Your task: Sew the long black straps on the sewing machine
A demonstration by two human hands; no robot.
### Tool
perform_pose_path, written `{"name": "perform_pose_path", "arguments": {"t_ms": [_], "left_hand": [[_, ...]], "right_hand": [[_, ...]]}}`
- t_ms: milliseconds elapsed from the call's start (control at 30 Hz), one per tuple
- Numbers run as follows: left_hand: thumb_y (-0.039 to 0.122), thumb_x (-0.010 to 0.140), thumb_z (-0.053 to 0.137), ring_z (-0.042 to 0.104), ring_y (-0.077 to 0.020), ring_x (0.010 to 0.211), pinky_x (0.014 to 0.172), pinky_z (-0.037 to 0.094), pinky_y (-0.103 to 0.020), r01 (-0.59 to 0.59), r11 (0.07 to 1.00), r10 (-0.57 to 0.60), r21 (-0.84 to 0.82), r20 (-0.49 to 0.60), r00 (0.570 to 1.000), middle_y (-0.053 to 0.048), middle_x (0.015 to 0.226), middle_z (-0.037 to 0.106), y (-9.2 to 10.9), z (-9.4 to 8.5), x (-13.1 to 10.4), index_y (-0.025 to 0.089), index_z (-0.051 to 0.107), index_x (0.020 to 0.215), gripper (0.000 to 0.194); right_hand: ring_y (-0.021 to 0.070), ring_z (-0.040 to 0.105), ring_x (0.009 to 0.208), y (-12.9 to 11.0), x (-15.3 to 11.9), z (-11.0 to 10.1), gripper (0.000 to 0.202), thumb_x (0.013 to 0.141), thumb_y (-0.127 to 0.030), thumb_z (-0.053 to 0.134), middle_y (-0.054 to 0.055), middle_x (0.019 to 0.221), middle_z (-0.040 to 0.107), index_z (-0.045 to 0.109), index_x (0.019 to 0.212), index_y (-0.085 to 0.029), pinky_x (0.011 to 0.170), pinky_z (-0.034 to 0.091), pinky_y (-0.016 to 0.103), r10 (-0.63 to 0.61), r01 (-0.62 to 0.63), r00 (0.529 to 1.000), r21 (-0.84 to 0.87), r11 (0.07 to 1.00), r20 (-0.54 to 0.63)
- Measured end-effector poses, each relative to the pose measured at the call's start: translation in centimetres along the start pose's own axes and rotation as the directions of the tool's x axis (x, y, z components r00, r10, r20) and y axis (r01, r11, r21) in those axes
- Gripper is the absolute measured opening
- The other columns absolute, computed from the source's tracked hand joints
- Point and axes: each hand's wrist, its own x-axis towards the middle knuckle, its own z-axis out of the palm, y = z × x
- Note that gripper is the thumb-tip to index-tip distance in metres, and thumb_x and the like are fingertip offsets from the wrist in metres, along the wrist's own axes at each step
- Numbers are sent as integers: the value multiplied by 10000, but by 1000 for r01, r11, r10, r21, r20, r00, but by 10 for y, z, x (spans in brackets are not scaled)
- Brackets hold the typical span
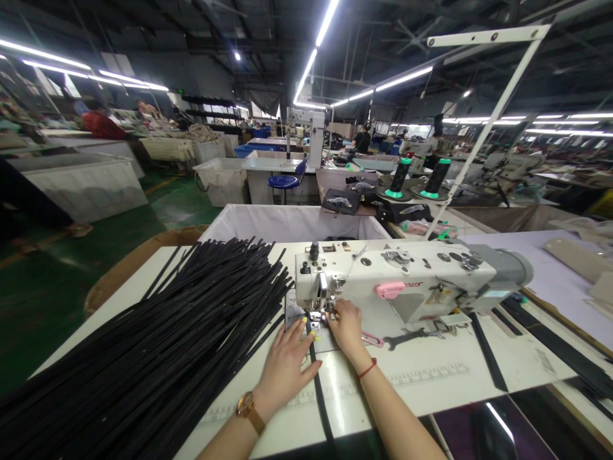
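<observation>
A white sewing machine [354,271] stands on the table in front of me. From its presser foot a narrow black strap [322,399] runs toward me and over the table's front edge. My left hand [285,364] lies beside the strap with its fingers stretched out, the fingertips close to the foot. Just right of the needle area is my right hand [347,324], its fingers curled and bunched by the foot; what they grip is hidden. A large heap of black straps [158,358] covers the table on the left.
Right of my right hand lie a wrench [407,338] and a pink-handled tool [372,339]. A ruler strip [426,375] is on the tabletop. Behind the machine stands a white-lined bin [292,223], with two black thread cones [398,179] to its right.
</observation>
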Motion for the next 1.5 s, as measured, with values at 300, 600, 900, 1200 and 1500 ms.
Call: {"name": "perform_pose_path", "arguments": {"t_ms": [300, 600, 900, 1200, 1500], "left_hand": [[409, 863, 598, 411, -337, 1348, 1099, 327, -593, -12, 1000, 11, 15, 12, 1000, -143, 1425, 489, -3, 2, 2, 218, 556, 1295, 474], [398, 889, 568, 417, -335, 1344, 1095, 330, -588, -18, 999, 18, 36, 13, 1000, -135, 1435, 480, -8, 3, 8, 224, 533, 1318, 464], [366, 909, 539, 409, -334, 1344, 1087, 331, -586, -10, 999, 10, 43, -3, 1000, -131, 1438, 470, -8, 7, 9, 216, 514, 1322, 441], [229, 939, 502, 597, -267, 1013, 876, 482, -428, 89, 996, -91, -29, -67, 994, -103, 1097, 628, -4, -1, 24, 185, 572, 1214, 287], [222, 981, 456, 615, -185, 799, 737, 460, -295, 152, 958, -180, -242, -99, 979, -43, 859, 657, -10, 2, 37, 186, 692, 861, 267]], "right_hand": [[199, 556, 830, -4, 0, 14, 102, 869, -246, 552, 38, 841, 681, 623, 826, -186, 731, 273, 313, 1, -1, 1000, 0, 1000, -14], [206, 557, 850, -5, 0, 15, 88, 863, -222, 549, 34, 840, 678, 629, 854, -185, 747, 278, 318, 2, -2, 1000, -10, 1000, -11], [216, 549, 879, -11, -4, 8, 127, 903, -264, 527, 47, 885, 672, 628, 873, -192, 792, 291, 336, -21, 21, 1000, 17, 1000, -9], [208, 548, 909, -11, -18, -1, 199, 924, -293, 520, 43, 881, 661, 635, 798, -191, 817, 300, 333, -108, 103, 993, 89, 991, 54], [211, 584, 914, 3, -25, -35, 188, 945, -297, 497, 32, 901, 679, 650, 871, -216, 837, 367, 340, -184, 166, 971, 124, 978, 152]]}}
